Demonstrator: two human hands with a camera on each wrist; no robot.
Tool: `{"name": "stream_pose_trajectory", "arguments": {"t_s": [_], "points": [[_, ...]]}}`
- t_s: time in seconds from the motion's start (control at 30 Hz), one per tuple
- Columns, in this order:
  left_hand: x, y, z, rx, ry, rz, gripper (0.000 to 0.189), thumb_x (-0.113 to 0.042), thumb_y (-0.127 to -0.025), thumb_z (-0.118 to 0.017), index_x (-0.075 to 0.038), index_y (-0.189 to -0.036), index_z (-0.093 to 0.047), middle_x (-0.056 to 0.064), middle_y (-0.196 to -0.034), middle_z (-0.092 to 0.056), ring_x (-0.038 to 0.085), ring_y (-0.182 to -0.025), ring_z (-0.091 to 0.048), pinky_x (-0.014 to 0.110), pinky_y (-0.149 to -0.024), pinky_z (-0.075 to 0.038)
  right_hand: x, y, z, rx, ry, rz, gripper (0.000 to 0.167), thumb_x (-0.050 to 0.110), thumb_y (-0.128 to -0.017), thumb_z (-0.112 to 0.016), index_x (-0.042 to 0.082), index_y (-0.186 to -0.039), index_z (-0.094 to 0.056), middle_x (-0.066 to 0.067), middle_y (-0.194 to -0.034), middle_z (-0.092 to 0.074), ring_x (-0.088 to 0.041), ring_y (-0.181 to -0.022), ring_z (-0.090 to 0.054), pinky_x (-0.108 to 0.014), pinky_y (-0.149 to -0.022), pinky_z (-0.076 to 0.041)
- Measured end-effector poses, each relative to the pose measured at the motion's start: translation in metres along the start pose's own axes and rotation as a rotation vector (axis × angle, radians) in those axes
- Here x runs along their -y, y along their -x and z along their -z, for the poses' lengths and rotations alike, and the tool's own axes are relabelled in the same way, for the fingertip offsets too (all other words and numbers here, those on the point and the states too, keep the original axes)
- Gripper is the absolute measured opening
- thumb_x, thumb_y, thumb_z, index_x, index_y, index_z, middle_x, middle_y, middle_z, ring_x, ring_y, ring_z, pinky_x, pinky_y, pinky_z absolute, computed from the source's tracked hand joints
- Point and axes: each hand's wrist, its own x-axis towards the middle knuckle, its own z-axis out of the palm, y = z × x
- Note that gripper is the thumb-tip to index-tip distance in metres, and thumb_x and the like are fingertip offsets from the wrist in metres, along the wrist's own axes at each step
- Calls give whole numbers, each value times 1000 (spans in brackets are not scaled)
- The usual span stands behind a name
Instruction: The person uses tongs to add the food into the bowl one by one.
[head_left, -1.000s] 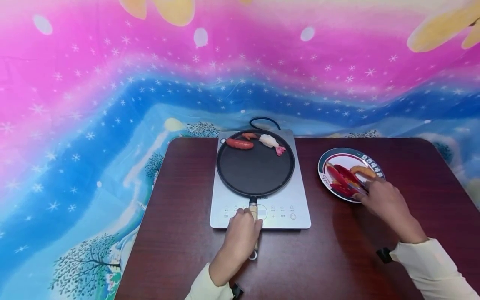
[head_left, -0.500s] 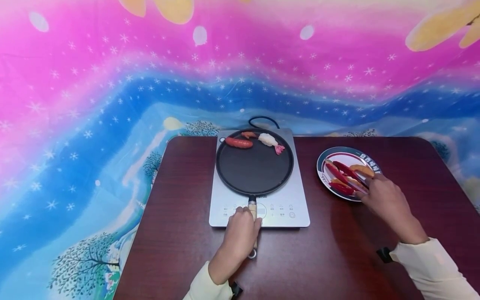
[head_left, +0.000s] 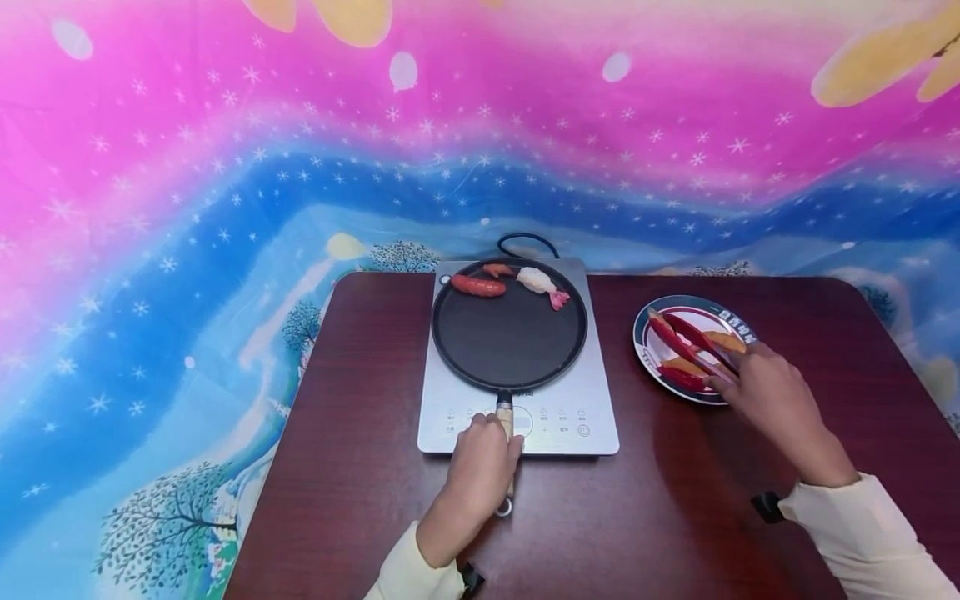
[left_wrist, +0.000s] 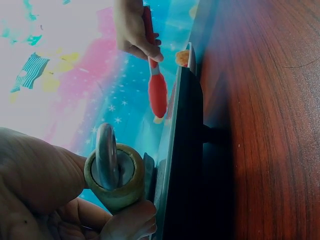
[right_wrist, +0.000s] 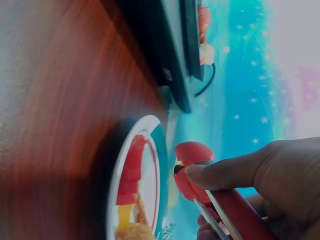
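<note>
My left hand [head_left: 480,467] grips the light-coloured handle [head_left: 506,412] of a flat black frying pan [head_left: 510,346]. A red sausage [head_left: 478,286], a shrimp sushi [head_left: 534,279] and a small orange-brown piece [head_left: 498,270] lie near the pan's far rim. My right hand [head_left: 772,408] holds red tongs [left_wrist: 158,95] above a patterned plate [head_left: 641,337]. On the plate are red pieces [head_left: 681,377] and a golden-brown food piece [head_left: 726,340]. Something pale shows at the tongs' tips; I cannot tell what it is.
Under the pan stands a silver induction cooker [head_left: 592,392], its black cable [head_left: 528,236] looping behind. The dark wooden table [head_left: 360,392] ends at a colourful backdrop cloth [head_left: 480,133] along the far side.
The tongs in my right hand have risen slightly and moved a little toward the plate's far left side. My left hand keeps its grip on the pan handle.
</note>
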Motion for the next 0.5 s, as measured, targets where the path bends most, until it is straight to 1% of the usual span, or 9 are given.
{"name": "stream_pose_trajectory", "arguments": {"t_s": [0.1, 0.27, 0.37, 0.5], "points": [[0, -1, 0, 5, -1, 5, 29, -22, -88, -75, 6, -84, -66, 8, -69, -51, 23, -58, -58, 35, -56, -52, 4, -1, 5, -10, -1, 30, 57, 22, -77, -84, -18, -111, -62, -25, -85, -55, -32, -70, -52, -49, -58, -52], [0, -1, 0, 3, -2, 2, 28, -21, -88, -75, 6, -84, -66, 8, -69, -50, 23, -58, -58, 35, -56, -52, 17, -5, 11, -22, -7, 77, 48, 21, -80, -81, -14, -109, -64, -17, -77, -53, -28, -67, -49, -42, -51, -47], [0, 0, 0, -2, -4, -2, 28, -20, -87, -75, 6, -84, -66, 8, -68, -50, 24, -58, -58, 35, -56, -52, 27, -9, 11, -57, -12, 128, 43, 21, -80, -81, -10, -105, -67, -15, -76, -54, -28, -66, -51, -44, -52, -46], [0, 0, 0, -3, -5, -1, 29, -21, -88, -75, 6, -84, -66, 8, -69, -50, 24, -59, -58, 36, -57, -52, 41, -14, 11, -102, -10, 195, 42, 25, -77, -84, -7, -97, -68, -14, -74, -54, -27, -63, -50, -44, -54, -43]]}}
